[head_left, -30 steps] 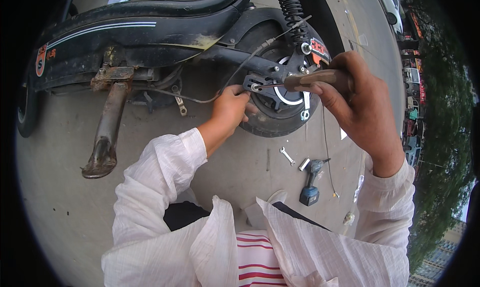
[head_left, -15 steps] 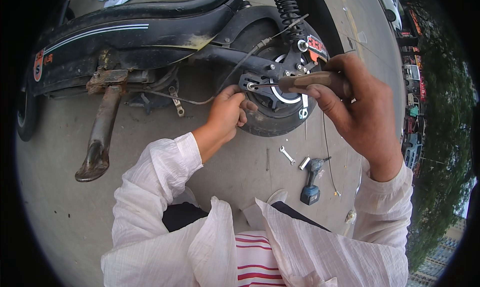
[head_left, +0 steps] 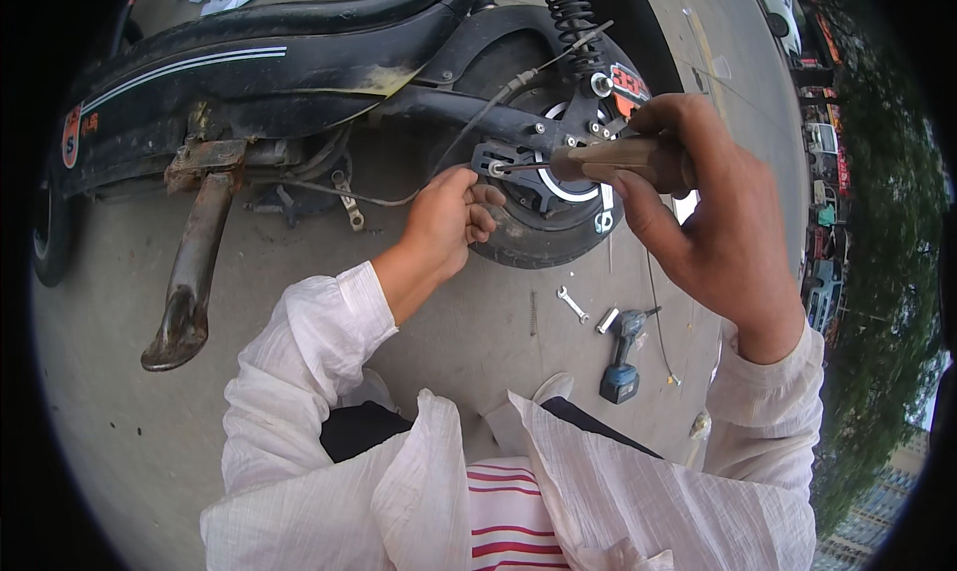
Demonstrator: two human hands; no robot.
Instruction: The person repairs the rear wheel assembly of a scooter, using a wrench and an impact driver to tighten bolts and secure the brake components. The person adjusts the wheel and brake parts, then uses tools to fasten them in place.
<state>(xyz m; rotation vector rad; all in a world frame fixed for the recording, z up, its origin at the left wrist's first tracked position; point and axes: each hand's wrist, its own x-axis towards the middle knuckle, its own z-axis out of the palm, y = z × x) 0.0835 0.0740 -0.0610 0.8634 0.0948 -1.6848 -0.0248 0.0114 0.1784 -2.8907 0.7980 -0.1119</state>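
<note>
My right hand [head_left: 713,202] is wrapped round the brown handle of a screwdriver [head_left: 588,162]. The screwdriver lies nearly level, and its thin shaft points left to a screw [head_left: 495,169] in a slotted black bracket [head_left: 485,155]. That bracket sits beside the hub of a scooter's rear wheel [head_left: 546,242]. At the bracket's lower left edge, my left hand [head_left: 446,217] is closed, thumb and forefinger tips against it and the other fingers curled. What lies behind those fingertips is hidden. A grey cable [head_left: 478,123] runs just above my left hand.
A rusty kickstand [head_left: 189,272] juts toward me at the left. On the ground lie a wrench [head_left: 572,304], a small silver socket [head_left: 607,320], a blue cordless drill [head_left: 622,357] and a thin cable [head_left: 660,322]. A spring shock absorber [head_left: 568,18] rises above the wheel.
My left hand has shifted slightly left and its fingers are curled a little tighter. The screwdriver stays at the same screw, its handle slightly turned. The view has moved a little.
</note>
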